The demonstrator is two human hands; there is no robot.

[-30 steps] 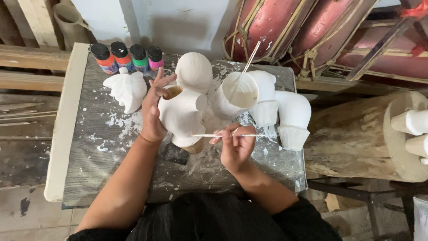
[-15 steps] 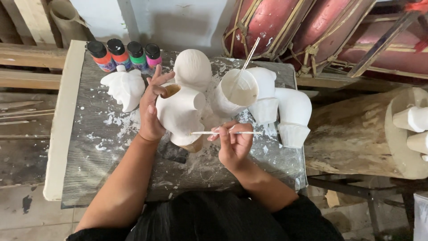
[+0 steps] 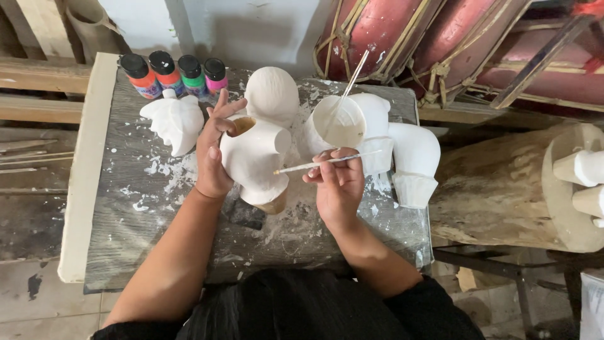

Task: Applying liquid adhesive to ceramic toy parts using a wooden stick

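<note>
Gripping a white plaster hollow figure body (image 3: 255,157), the left hand (image 3: 214,154) wraps its side, fingers clamped on it with the thumb on the near face and the index finger raised beside the brown opening at its top. The piece stands tilted near the middle of the paint-spattered grey tabletop (image 3: 126,220), its lower end resting on the surface. The right hand (image 3: 338,186) sits just right of it, fingers pinched together on a thin white-handled paintbrush (image 3: 324,162) held nearly level, its tip touching the right flank of the body.

Behind the body, toward the far edge, stands a rounded white plaster head form (image 3: 272,94). At right of that, a white cup of white paint (image 3: 336,123) holds a thin stirring stick (image 3: 349,82). A white plaster domed piece with a fluted base (image 3: 415,164) stands near the right edge. A white plaster leaf-shaped casting (image 3: 173,123) lies toward the far left corner, just before four small black-capped paint bottles in orange, red, green and pink (image 3: 173,74) lined along the far edge.
</note>
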